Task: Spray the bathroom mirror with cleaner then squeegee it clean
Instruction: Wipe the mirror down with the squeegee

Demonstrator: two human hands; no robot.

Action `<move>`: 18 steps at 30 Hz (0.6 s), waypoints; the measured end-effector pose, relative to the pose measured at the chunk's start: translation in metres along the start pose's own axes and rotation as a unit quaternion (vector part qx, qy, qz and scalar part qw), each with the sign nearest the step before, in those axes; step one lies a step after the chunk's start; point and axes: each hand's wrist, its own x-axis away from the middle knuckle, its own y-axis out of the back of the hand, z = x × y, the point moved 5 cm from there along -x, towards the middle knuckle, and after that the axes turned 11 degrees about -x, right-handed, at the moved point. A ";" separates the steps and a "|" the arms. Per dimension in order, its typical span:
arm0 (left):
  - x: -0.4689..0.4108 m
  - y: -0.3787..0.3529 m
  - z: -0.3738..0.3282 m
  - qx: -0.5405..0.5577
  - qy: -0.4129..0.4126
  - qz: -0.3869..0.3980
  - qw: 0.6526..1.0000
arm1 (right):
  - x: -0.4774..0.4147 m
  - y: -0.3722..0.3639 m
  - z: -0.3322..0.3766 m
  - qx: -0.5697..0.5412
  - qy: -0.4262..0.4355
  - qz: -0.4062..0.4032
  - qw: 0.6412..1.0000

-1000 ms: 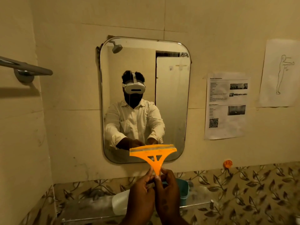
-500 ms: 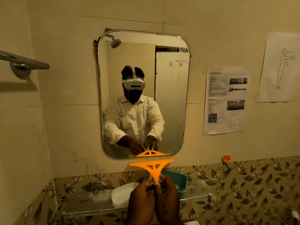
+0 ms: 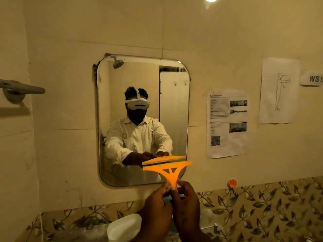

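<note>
A rounded rectangular mirror (image 3: 143,84) hangs on the cream tiled wall and reflects a person in a white shirt and headset. An orange squeegee (image 3: 167,169) is held blade-up against the mirror's lower right part, its blade meeting its own reflection. My left hand (image 3: 156,212) and my right hand (image 3: 187,205) both pinch the squeegee's narrow handle from below, thumbs and fingertips pressed on it. No spray bottle is in sight.
A white soap dish (image 3: 122,227) sits on a shelf under the mirror. A grey towel bar (image 3: 22,89) juts from the left wall. Printed sheets (image 3: 227,124) and a figure drawing (image 3: 279,89) are taped at right. An orange hook (image 3: 232,183) sticks above the leaf-pattern tiles.
The squeegee dropped below the mirror's bottom edge half a second ago, then rose back onto the lower right of the glass. The view tilted upward.
</note>
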 end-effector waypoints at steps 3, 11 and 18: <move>-0.020 0.002 -0.044 -0.027 -0.067 -0.007 0.997 | -0.030 0.004 0.034 -0.022 0.042 -0.013 0.999; -0.092 0.011 -0.172 -0.042 -0.168 -0.058 0.983 | -0.127 0.004 0.150 -0.056 0.143 -0.039 0.987; -0.148 0.041 -0.265 -0.083 -0.230 -0.121 0.962 | -0.194 -0.015 0.241 -0.087 0.188 -0.037 0.978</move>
